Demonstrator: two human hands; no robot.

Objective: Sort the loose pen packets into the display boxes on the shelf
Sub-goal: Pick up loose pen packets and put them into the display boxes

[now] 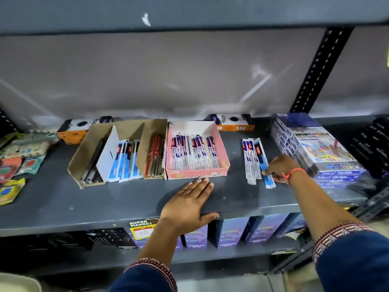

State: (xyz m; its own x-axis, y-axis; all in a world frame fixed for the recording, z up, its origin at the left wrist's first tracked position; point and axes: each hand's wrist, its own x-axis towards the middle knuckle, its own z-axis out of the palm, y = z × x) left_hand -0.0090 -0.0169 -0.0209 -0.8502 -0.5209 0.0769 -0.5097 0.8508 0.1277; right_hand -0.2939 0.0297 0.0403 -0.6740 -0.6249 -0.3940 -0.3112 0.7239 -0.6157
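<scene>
Blue pen packet [265, 167] pinched at its near end by right hand [279, 168]; long axis runs front-to-back. Matching blue packets are seen in cardboard box [117, 150], well left, past pink box [196, 172]. Left hand [189, 204] lies flat, open, empty on shelf [63, 199].

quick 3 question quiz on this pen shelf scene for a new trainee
1. True or false: the left hand holds a pen packet.
2. Which hand touches the loose packets? A) left B) right C) neither
3. Fill in: the loose packets lie between the pink box and the stack of ____ boxes.

Key
1. False: it lies flat on the shelf.
2. B: the right hand has its grip on a blue-ended packet.
3. Colour.
</scene>
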